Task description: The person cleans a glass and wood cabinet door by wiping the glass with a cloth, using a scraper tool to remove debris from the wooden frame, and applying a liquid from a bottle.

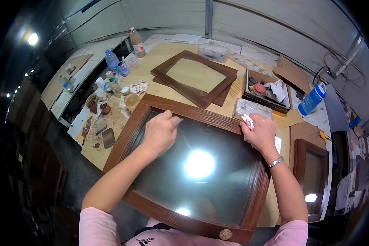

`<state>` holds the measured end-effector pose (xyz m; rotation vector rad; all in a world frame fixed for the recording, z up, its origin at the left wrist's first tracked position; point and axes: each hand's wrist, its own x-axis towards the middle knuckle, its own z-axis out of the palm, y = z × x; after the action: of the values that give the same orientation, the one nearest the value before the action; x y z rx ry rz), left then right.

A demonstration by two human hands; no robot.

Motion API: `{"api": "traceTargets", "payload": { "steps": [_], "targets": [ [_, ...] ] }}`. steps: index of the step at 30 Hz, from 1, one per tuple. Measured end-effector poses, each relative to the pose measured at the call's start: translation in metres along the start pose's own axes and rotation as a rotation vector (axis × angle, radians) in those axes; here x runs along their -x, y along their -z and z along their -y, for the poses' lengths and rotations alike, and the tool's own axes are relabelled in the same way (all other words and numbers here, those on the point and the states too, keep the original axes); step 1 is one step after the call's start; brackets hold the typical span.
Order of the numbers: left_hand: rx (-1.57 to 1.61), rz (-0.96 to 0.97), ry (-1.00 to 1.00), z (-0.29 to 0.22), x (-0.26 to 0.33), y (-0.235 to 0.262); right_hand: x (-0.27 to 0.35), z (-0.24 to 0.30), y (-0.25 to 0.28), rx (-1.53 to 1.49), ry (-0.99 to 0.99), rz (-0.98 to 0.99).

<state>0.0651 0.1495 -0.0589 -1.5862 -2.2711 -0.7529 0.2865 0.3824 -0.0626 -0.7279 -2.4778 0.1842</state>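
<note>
Head: left hand (pixel 162 132) pinches sliver (pixel 180 121) over glass (pixel 164 176), right hand (pixel 260 132), wad (pixel 247 121) at frame edge (pixel 217 119).

Dark lettering (pixel 145 241) marks the pink shirt (pixel 182 238); the label (pixel 139 48) on a bottle (pixel 136 40) is illegible.

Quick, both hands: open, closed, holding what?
Left hand: closed, seemingly pinching a thin pale item, too small to identify.
Right hand: closed, holding a crumpled white wad.
</note>
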Motion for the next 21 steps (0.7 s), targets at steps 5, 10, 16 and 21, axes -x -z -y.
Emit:
{"api": "traceTargets", "payload": {
  "steps": [5,10,16,21],
  "targets": [
    [0.074,-0.002,-0.185,-0.027,-0.010,-0.028,0.000,0.002,-0.003,-0.002,-0.005,0.014],
    [0.021,-0.022,-0.382,-0.011,-0.025,-0.025,-0.001,0.000,-0.004,-0.043,0.004,-0.009],
    [0.019,-0.028,-0.512,-0.021,-0.034,-0.028,-0.001,0.000,0.001,-0.028,-0.043,0.057],
    [0.037,-0.011,-0.505,-0.008,-0.035,-0.028,-0.001,0.003,-0.002,-0.052,-0.028,0.045]
  ]
}}
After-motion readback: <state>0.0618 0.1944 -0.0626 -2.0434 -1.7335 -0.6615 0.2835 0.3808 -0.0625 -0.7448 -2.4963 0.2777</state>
